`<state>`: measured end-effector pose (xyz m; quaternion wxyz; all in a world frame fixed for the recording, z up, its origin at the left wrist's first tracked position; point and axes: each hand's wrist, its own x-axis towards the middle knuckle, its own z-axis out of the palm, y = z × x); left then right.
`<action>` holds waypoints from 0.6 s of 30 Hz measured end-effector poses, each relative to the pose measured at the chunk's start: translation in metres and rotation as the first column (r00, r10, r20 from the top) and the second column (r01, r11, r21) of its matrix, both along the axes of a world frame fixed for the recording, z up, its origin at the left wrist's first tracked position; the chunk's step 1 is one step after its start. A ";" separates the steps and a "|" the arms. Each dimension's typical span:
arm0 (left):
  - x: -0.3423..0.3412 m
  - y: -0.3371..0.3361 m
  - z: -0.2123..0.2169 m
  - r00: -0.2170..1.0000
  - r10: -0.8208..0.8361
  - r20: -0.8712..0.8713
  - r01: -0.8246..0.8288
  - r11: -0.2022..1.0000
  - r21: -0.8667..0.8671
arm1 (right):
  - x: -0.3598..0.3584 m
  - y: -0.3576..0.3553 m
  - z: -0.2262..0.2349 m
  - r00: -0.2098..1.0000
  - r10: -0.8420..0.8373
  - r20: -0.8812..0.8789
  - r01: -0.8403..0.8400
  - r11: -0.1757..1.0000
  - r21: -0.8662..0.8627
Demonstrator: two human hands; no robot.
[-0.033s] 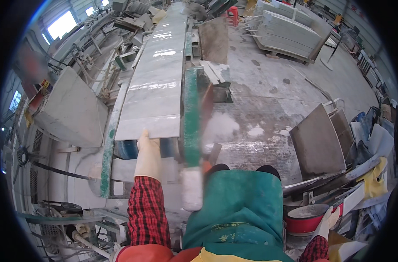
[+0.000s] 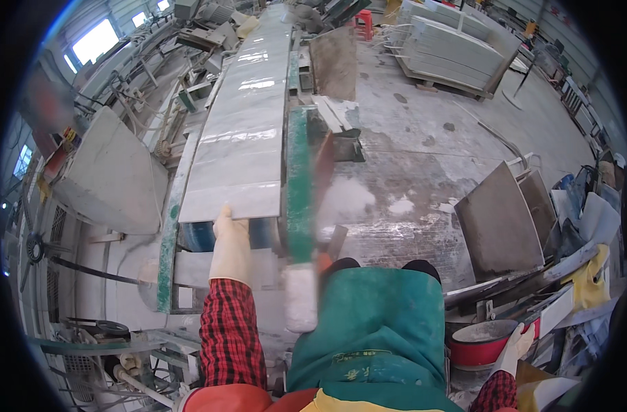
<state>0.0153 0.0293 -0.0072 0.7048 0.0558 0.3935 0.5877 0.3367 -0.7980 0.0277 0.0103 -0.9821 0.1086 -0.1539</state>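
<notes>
My left hand [image 2: 230, 242], in a pale cream glove below a red-and-black checked sleeve, is closed on the near edge of a white stone slab [image 2: 232, 199]. Its thumb lies on top of the slab and its fingers are hidden underneath. The slab is the nearest of several glossy ones lying edge to edge along a conveyor. Beneath its front edge shows a blue roller [image 2: 200, 237]. Far to the lower right, my right hand [image 2: 512, 348], in a similar glove, hangs beside a red tub [image 2: 477, 353]. Its fingers look loosely stretched, with nothing seen in them.
A green rail [image 2: 300, 185] runs along the conveyor's right side, and another green rail [image 2: 168, 268] along its left. A large pale slab [image 2: 114, 175] leans on the left. Brown boards [image 2: 500, 223] stand at right, and stacked slabs [image 2: 447, 55] sit on a pallet farther back.
The whole view has shifted very slightly leftward. My left hand stays on the slab's edge, and my right hand stays beside the tub.
</notes>
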 end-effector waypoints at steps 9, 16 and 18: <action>0.011 0.008 0.007 0.998 0.007 -0.062 -0.008 1.000 -0.021 | -0.013 0.007 -0.006 0.997 0.041 0.059 -0.041 0.999 -0.011; -0.012 -0.008 0.032 0.913 -0.175 -0.367 0.176 0.984 -0.031 | -0.020 0.021 -0.005 0.997 0.021 0.071 -0.021 1.000 0.004; -0.043 0.015 0.016 0.735 -0.382 -0.561 0.331 0.923 -0.194 | -0.021 0.024 -0.006 0.996 0.036 0.084 -0.037 0.999 0.003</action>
